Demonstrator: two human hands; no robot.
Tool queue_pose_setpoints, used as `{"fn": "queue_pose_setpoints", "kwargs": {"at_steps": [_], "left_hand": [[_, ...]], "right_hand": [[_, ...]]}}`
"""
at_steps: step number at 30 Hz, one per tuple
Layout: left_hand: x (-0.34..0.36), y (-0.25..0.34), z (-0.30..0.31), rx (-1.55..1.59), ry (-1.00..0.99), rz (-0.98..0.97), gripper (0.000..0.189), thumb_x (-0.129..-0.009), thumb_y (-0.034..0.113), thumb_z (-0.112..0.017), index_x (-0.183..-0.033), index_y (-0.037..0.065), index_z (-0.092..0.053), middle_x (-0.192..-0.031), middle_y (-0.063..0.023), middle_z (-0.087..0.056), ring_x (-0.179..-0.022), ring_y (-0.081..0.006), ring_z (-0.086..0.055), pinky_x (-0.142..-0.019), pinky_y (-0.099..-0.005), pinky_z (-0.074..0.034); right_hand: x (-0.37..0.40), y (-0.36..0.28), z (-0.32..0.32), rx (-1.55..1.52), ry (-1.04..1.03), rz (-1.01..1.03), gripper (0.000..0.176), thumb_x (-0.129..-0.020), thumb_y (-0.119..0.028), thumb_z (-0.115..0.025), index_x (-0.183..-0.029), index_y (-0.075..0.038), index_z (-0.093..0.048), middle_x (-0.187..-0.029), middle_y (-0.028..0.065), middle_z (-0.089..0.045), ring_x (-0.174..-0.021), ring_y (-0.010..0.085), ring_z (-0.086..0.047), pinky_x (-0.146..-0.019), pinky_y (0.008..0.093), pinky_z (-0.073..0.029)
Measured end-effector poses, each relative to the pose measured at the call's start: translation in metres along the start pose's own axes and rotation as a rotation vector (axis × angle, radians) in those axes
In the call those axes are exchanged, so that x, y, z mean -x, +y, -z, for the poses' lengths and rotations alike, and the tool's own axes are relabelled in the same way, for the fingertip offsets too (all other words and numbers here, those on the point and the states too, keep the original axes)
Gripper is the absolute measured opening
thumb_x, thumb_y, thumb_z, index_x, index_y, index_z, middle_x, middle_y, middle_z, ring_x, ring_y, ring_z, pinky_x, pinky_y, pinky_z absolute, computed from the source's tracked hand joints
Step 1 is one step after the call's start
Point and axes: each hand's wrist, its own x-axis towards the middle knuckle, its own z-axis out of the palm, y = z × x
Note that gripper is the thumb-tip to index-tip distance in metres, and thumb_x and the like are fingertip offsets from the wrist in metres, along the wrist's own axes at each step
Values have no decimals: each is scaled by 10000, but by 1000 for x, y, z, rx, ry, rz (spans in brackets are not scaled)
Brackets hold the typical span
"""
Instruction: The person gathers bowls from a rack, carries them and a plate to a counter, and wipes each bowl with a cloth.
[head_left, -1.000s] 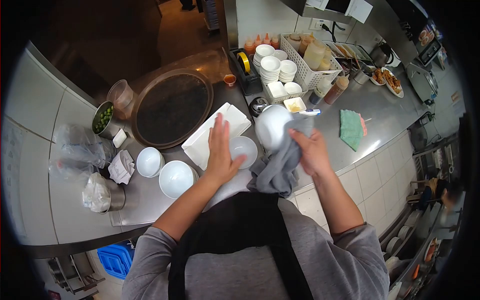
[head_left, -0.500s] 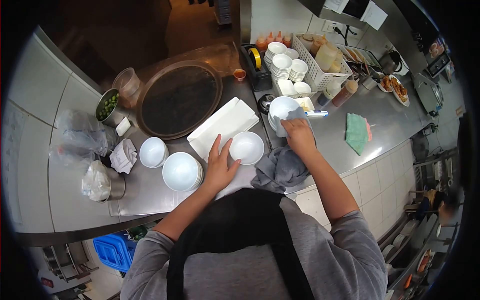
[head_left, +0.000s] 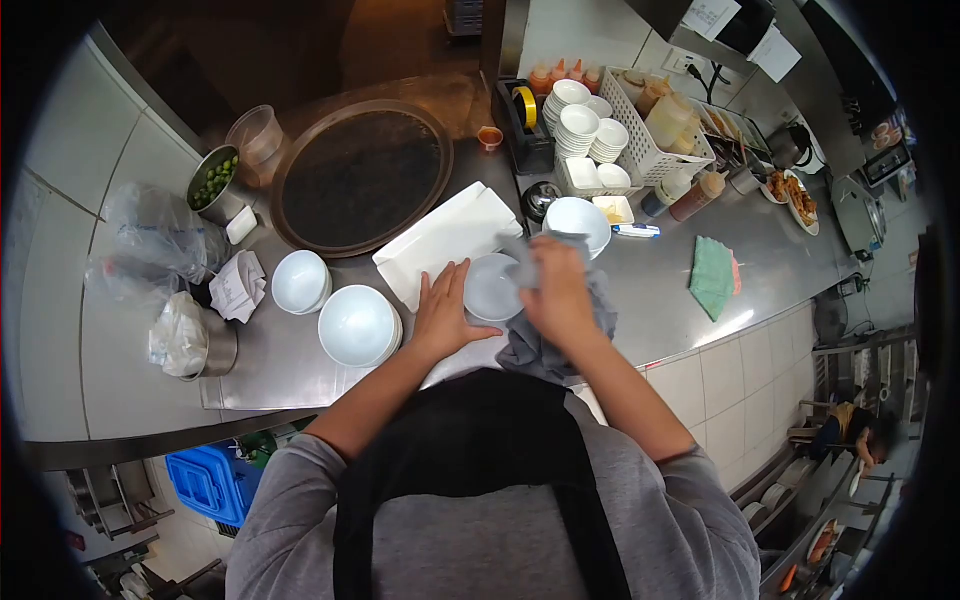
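On the counter before me is a white bowl, its right side partly covered. My left hand lies against its left edge, fingers and thumb spread around that side. A grey cloth is bunched in my right hand, which is closed and blurred over the bowl's right rim. Another dark grey cloth lies crumpled beneath my right wrist. More white bowls stand just beyond my right hand. To the left are a stack of larger bowls and a smaller stack.
A white rectangular tray and a large round dark tray lie beyond my left hand. Small dishes, a white basket and sauce bottles stand back right. A green cloth lies right. Another person is far right.
My right hand has moved left with the grey cloth, from the farther bowls to the nearer bowl. My left hand has come in against that bowl's side.
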Motion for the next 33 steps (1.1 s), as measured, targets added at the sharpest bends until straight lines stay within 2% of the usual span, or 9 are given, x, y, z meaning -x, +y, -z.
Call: {"fn": "queue_pose_setpoints", "kwargs": {"at_steps": [2, 9, 12, 16, 20, 25, 29, 31, 33], "left_hand": [[-1, -1, -5, -10, 22, 14, 1193, -559, 524, -849, -1466, 29, -252, -1451, -214, -374, -1383, -328, -320, -1151, -575, -77], [-5, -4, -8, 21, 50, 27, 1164, -538, 507, -855, -1455, 67, -288, -1416, -165, -422, -1354, -304, -364, -1137, -607, -82], [-8, -6, -2, 33, 12, 53, 1165, -535, 515, -855, -1458, 85, -289, -1434, -159, -408, -1368, -305, -347, -1131, -617, -77], [-10, -8, -6, 34, 0, 26, 1163, -536, 531, -849, -1456, 90, -291, -1446, -160, -403, -1397, -305, -309, -1127, -626, -65], [-12, -5, -4, 21, -27, 37, 1164, -539, 535, -847, -1461, 100, -286, -1441, -172, -410, -1409, -307, -290, -1126, -629, -61], [-12, -3, -10, 9, -15, 76, 1148, -552, 519, -848, -1464, 113, -282, -1448, -170, -403, -1408, -309, -292, -1124, -632, -59], [-12, -5, -6, -6, -25, 56, 1139, -555, 518, -847, -1462, 118, -287, -1454, -169, -396, -1407, -310, -296, -1123, -633, -53], [-10, -3, -7, -1, 4, 51, 1143, -549, 522, -847, -1462, 126, -286, -1449, -183, -399, -1398, -324, -308, -1120, -638, -63], [-13, 0, -6, 13, 36, 49, 1147, -543, 527, -847, -1463, 134, -285, -1444, -197, -403, -1390, -337, -320, -1118, -643, -73]], "right_hand": [[-1, -11, -32, 194, -388, -94, 398, -651, -31, -674, -1032, -7, -560, -1128, 177, -559, -1045, 357, -550, -927, 461, -437], [-5, -3, -94, 144, -805, -279, 228, -701, -99, -687, -897, 14, -653, -1004, 181, -634, -951, 362, -621, -856, 463, -493], [-23, 10, -50, 88, -1137, 212, 204, -772, -118, -622, -936, -16, -688, -1028, 116, -635, -1003, 315, -609, -869, 406, -492], [-31, 9, -45, 201, -598, 654, 247, -722, -118, -637, -943, -37, -710, -1047, 48, -628, -1094, 218, -548, -924, 327, -456], [-23, 23, -60, 173, -522, 810, 208, -742, -136, -630, -901, -32, -715, -1050, 71, -630, -1098, 230, -545, -933, 328, -452], [-15, -23, -61, 346, -902, 46, 168, -761, -136, -639, -858, -8, -689, -937, 199, -665, -893, 289, -670, -813, 397, -534], [-32, 12, -88, -16, -950, -131, 187, -766, -174, -661, -811, 5, -689, -819, 225, -657, -854, 366, -662, -748, 414, -524], [-43, 20, -58, -301, -941, -409, 248, -756, -186, -673, -866, 36, -662, -840, 245, -649, -856, 391, -646, -752, 427, -505], [-39, 26, -50, -358, -471, -705, 323, -734, -141, -684, -960, 71, -593, -933, 304, -624, -914, 416, -623, -775, 439, -507]]}}
